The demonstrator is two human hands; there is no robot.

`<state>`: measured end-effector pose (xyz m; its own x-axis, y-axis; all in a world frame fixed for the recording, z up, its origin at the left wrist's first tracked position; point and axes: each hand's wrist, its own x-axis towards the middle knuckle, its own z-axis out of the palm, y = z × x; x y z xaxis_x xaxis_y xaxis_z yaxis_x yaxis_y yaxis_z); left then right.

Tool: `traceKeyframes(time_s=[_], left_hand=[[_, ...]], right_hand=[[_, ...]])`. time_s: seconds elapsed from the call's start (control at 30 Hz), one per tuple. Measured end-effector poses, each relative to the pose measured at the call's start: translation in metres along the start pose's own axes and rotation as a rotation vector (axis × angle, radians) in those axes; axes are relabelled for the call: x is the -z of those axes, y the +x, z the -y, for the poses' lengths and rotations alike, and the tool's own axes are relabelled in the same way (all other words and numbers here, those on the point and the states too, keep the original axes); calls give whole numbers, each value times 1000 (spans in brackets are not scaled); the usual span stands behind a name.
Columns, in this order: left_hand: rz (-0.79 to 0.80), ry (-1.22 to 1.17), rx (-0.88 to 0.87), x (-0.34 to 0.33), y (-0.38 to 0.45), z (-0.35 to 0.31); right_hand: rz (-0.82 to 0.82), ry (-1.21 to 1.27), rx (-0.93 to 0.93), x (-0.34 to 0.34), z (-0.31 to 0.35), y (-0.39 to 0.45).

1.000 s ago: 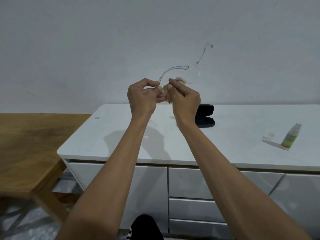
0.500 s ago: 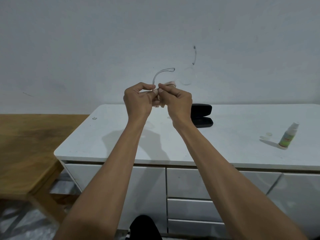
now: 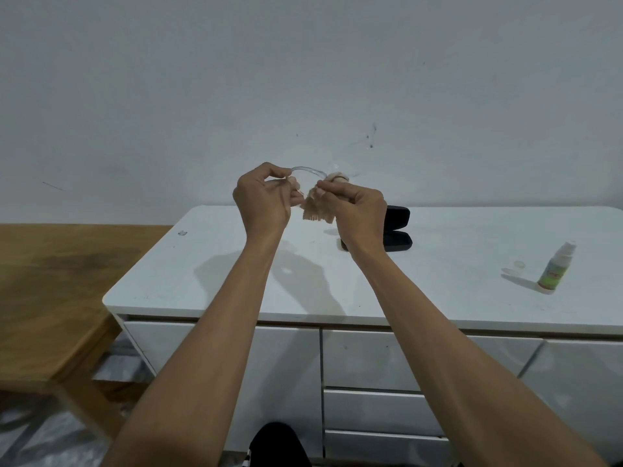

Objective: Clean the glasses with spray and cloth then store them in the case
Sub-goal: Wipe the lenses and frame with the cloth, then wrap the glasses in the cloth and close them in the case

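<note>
At the centre of the frame the clear glasses are pinched by the left hand, while the beige cloth is gripped by the right hand. Behind the right hand, the open black case lies on the white desk; the spray bottle stands at right

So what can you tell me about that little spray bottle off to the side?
The spray bottle is small, pale and slim, with a white nozzle on top and a green and orange label around its body. It looks like plastic. It stands on the white cabinet top near its right end, leaning slightly in this wide-angle view, casting a shadow to its left. A small clear cap lies just beside it. Nothing else touches it.
</note>
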<state>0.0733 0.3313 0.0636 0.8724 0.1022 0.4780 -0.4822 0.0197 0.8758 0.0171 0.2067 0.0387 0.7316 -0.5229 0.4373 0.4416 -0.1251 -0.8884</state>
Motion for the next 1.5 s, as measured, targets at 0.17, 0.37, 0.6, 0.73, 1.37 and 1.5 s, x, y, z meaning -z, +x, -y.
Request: traceKeyframes(time_s=[0.17,0.37,0.6,0.73,1.37,1.5], left_hand=[[-65,33,-142,16,12,9],[-81,145,-232,45,16,41],[-33,271,-228,73,7,87],[5,379,-246,81,2,108],[206,649,-237,116,5,146],[217,678,-199,117,2,143]], right_hand=[[-6,-43,-14,19,-3,7],[-51,-17,-94,39,-24,10],[-76,-92,-96,50,-35,4],[-61,-114,-102,48,-34,1],[11,-211,-172,48,-48,0],[56,-208,-170,51,-43,-1]])
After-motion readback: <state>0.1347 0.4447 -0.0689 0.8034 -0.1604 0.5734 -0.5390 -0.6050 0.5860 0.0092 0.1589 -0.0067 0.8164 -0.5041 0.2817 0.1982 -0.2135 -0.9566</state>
